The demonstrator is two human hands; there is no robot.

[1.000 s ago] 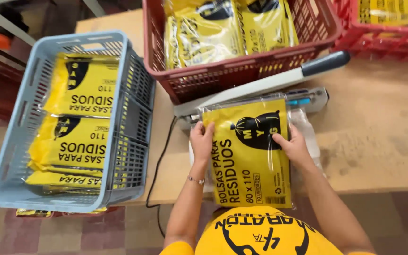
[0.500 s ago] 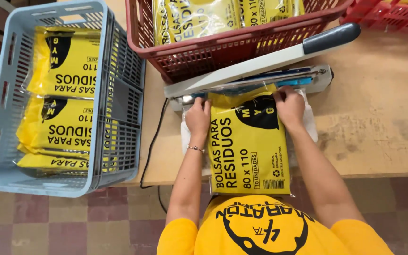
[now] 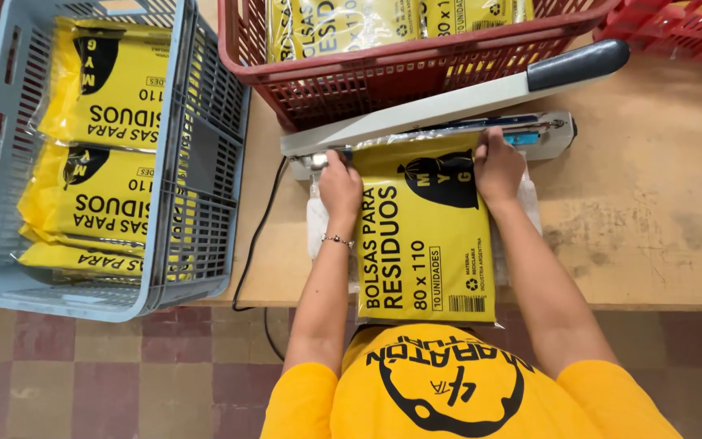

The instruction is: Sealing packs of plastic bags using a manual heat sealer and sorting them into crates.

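A flat yellow packet of bags in clear plastic wrap (image 3: 424, 236) lies on the wooden table (image 3: 652, 219), its top edge pushed onto the jaw of a grey heat sealer (image 3: 440, 138). My left hand (image 3: 340, 185) grips the packet's upper left corner by the sealer's hinge end. My right hand (image 3: 497, 167) holds the upper right corner at the sealing bar. The sealer's long arm with its dark handle (image 3: 578, 63) stands raised above the packet's top edge.
A grey-blue plastic crate (image 3: 197, 162) at the left holds several yellow packets. A red crate (image 3: 416, 73) behind the sealer holds more yellow packets, and another red crate (image 3: 684, 32) sits at the far right. A black cable (image 3: 255, 236) hangs off the table's edge.
Both hands have slid the yellow packet forward until its top edge lies on the sealer's jaw. The camera has come closer to the table.
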